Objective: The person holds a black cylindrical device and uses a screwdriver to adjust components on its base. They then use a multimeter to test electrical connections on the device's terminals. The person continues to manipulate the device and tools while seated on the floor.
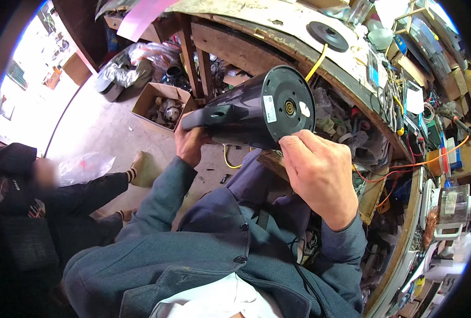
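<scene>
Kettle [241,108], black and glossy, is up off the table [256,16] in front of the person's body, tipped on its side, round base [290,93] turned up toward the view, ring connector [288,108] in the middle. White label [269,108] near the base's edge.

Handling, my judgement: body looks like stiff hard plastic, probably moderate-to-light for its bulk, not squashy. Smooth shiny wall likely slippery — a flat palm could slide on it. Base plate may be brittle round its edge, connector probably the delicate bit. Best hold: the handle [209,116] side for carrying the weight, plus the base rim to steady or turn it; keep fingers off the connector.

Hands: apart, one at each end. Left hand [189,146] is clamped on the kettle's handle end from underneath, partly hidden behind it, so exact finger wrap can't be told. Right hand [319,172] is closed, fingers curled in, thumb side against the lower edge of the base — can't tell whether it pinches the rim or some small item, contact is covered. No wide opening on either.

On the table, well clear of both hands: flat black disc [328,36] with yellow cord [317,62].
</scene>
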Demonstrator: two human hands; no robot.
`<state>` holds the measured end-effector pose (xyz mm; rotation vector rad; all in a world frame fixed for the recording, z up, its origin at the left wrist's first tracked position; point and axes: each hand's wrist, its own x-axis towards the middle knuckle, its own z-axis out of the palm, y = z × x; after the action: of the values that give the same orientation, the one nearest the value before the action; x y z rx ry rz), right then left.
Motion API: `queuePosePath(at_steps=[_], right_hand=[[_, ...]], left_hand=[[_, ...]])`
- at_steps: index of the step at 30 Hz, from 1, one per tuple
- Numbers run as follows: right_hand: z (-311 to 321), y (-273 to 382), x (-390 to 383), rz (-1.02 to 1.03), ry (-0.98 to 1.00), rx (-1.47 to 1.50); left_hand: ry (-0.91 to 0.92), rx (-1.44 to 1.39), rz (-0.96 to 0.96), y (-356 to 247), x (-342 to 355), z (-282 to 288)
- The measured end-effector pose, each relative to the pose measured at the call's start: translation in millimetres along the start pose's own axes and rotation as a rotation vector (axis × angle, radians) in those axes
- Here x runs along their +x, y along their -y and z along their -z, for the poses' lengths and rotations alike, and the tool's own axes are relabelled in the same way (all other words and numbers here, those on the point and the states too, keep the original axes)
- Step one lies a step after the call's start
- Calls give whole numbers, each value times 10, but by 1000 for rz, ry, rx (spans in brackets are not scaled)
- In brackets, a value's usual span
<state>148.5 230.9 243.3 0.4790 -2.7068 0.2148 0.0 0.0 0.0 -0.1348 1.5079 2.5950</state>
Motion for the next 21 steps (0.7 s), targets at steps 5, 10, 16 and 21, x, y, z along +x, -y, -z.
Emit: queuePosePath(at_steps=[5, 10, 16, 21], right_hand=[[-44, -53, 5, -51, -80, 218], [-184, -159, -32, -170, -98, 473], [-155, -161, -27, -63, -116, 377], [-54, -104, -40, 19, -29, 171]], left_hand=[[49, -21, -24, -18, 44, 96], [83, -55, -12, 14, 2, 55], [51, -48, -16, 69, 51, 71], [23, -34, -5, 66, 70, 80]])
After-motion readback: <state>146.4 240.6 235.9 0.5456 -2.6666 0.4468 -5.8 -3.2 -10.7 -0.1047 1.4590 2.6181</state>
